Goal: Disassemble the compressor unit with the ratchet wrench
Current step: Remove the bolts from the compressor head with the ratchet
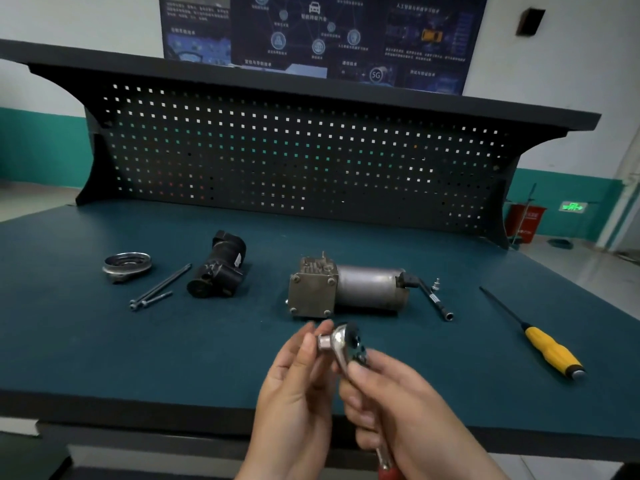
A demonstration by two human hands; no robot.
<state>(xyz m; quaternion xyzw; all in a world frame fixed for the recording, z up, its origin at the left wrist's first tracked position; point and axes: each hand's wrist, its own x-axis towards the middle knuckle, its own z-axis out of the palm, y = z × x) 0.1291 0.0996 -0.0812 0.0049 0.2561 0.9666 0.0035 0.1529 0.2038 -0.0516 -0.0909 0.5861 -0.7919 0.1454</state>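
Should the left hand's [298, 379] pinched silver steel socket [325, 342] seat loosely on the right hand's [398, 407] clasped chrome ratchet wrench [343, 348], it may drop toward six o'clock.

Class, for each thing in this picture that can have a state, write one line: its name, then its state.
Ratchet wrench: held above the bench, handle in right hand.
Socket: at the wrench head, pinched by left hand.
Compressor unit: lying on the bench, untouched, corner bolts in.
Black housing: lying apart from the unit.
Two long bolts: lying loose.
Screwdriver: lying unused.
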